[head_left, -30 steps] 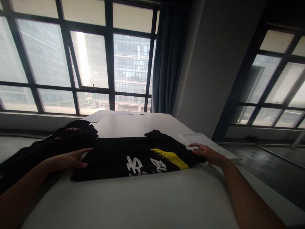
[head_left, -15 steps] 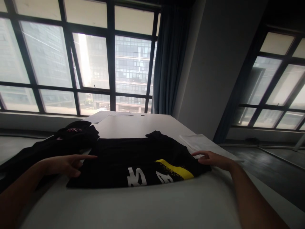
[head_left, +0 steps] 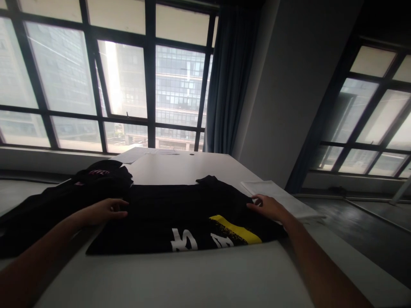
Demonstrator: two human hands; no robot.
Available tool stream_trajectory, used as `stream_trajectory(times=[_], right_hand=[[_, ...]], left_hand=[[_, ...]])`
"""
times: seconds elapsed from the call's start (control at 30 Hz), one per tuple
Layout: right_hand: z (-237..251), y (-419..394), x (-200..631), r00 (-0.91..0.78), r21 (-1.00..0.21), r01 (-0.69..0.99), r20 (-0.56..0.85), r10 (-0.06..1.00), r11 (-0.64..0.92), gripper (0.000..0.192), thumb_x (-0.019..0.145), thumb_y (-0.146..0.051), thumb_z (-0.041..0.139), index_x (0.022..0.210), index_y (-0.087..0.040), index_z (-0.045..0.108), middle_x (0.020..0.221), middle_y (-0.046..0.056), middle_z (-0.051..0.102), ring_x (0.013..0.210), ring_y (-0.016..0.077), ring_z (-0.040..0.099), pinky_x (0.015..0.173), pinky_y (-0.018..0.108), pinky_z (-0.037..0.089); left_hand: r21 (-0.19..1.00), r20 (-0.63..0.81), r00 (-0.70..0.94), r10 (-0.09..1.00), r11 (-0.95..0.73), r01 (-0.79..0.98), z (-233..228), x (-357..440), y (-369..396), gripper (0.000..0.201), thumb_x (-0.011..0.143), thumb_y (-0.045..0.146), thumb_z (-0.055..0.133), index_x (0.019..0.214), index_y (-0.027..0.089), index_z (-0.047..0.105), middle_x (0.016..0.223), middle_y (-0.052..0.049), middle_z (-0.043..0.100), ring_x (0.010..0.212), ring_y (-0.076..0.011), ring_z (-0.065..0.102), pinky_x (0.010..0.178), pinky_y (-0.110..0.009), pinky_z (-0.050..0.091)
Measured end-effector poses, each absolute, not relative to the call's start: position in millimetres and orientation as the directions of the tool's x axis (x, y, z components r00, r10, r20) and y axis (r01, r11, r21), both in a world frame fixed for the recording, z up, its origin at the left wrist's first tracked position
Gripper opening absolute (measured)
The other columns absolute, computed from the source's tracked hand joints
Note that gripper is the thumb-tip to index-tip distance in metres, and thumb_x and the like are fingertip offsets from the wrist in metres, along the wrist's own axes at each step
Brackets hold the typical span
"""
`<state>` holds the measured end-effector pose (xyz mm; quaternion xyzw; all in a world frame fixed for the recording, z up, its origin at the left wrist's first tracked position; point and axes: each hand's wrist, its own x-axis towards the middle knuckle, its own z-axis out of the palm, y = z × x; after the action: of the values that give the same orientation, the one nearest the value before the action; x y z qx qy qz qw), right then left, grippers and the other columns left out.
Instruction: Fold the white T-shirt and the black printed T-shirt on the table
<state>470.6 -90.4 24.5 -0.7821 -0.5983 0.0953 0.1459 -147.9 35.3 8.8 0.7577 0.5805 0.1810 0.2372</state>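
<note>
Hands flank black shirt (head_left: 180,214) (white/yellow print): left hand (head_left: 104,211) w/ fingers curled on edge, right hand (head_left: 268,206) fingers pressed flat.

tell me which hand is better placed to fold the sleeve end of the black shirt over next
Probably the right hand. It rests on the right edge of the black shirt, close to the sleeve sticking out at the far side. The left hand sits on the opposite edge, beside the dark clothes pile.
</note>
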Motion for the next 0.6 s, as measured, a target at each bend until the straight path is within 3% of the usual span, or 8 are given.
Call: stream_trajectory(times=[0.1, 0.2, 0.33, 0.43, 0.5, 0.6], right_hand=[[10.9, -70.4, 447.1, 0.217, -0.349, 0.925, 0.167, 0.962, -0.148, 0.057, 0.083, -0.057, 0.061, 0.125, -0.018, 0.061, 0.115, 0.013, 0.069, 0.100, 0.0249, 0.066, 0.085, 0.032, 0.050], [-1.3, -57.6, 432.2, 0.156, -0.368, 0.926, 0.182, 0.971, -0.080, 0.058, 0.080, -0.039, 0.068, 0.132, -0.017, 0.057, 0.120, 0.013, 0.067, 0.110, 0.0255, 0.063, 0.095, 0.034, 0.047], [-4.3, -53.1, 428.9, 0.116, -0.446, 0.895, 0.234, 0.965, 0.001, 0.044, 0.076, -0.018, 0.063, 0.120, -0.016, 0.064, 0.121, 0.011, 0.067, 0.114, 0.0232, 0.061, 0.101, 0.033, 0.045], [-2.2, -54.3, 432.5, 0.149, -0.476, 0.877, 0.386, 0.911, 0.058, 0.027, 0.080, -0.021, 0.058, 0.103, -0.020, 0.070, 0.112, 0.006, 0.069, 0.108, 0.0214, 0.063, 0.099, 0.034, 0.046], [-2.8, -55.3, 434.1, 0.170, -0.446, 0.894, 0.415, 0.894, 0.036, 0.023, 0.081, -0.022, 0.056, 0.098, -0.020, 0.071, 0.108, 0.006, 0.069, 0.105, 0.0214, 0.063, 0.097, 0.034, 0.047], [-6.8, -55.8, 433.4, 0.135, -0.335, 0.942, 0.333, 0.933, -0.017, 0.025, 0.082, -0.021, 0.057, 0.101, -0.017, 0.072, 0.108, 0.009, 0.068, 0.104, 0.0220, 0.063, 0.099, 0.034, 0.046]], left_hand=[[0.541, -0.002, 0.369, 0.929, -0.310, 0.782, -1.2, -136.2, 45.3, 0.060, 0.051, 0.067, 0.071, 0.090, 0.022, 0.076, 0.083, -0.004, 0.067, 0.080, -0.0258, 0.064, 0.075, -0.033, 0.052], [0.512, 0.059, 0.440, 0.896, -0.405, 0.757, -7.1, -131.3, 48.5, 0.043, 0.055, 0.063, 0.069, 0.067, 0.021, 0.070, 0.085, -0.004, 0.065, 0.080, -0.0243, 0.061, 0.075, -0.032, 0.049], [0.613, 0.043, 0.489, 0.871, -0.410, 0.675, 0.8, -139.1, 45.2, 0.044, 0.065, 0.065, 0.065, 0.067, 0.021, 0.062, 0.069, 0.000, 0.059, 0.068, -0.0186, 0.054, 0.065, -0.028, 0.045], [0.694, 0.031, 0.501, 0.865, -0.379, 0.612, 10.1, -148.6, 42.0, 0.047, 0.070, 0.067, 0.062, 0.068, 0.020, 0.058, 0.060, 0.002, 0.052, 0.060, -0.0146, 0.048, 0.058, -0.025, 0.040], [0.699, 0.019, 0.481, 0.876, -0.356, 0.621, 11.0, -151.2, 41.6, 0.048, 0.068, 0.068, 0.064, 0.067, 0.020, 0.057, 0.059, 0.003, 0.051, 0.058, -0.0139, 0.046, 0.057, -0.025, 0.039], [0.666, -0.014, 0.467, 0.884, -0.340, 0.664, 3.9, -149.1, 44.6, 0.048, 0.061, 0.067, 0.068, 0.066, 0.020, 0.060, 0.061, 0.001, 0.056, 0.060, -0.0155, 0.050, 0.058, -0.026, 0.042]])
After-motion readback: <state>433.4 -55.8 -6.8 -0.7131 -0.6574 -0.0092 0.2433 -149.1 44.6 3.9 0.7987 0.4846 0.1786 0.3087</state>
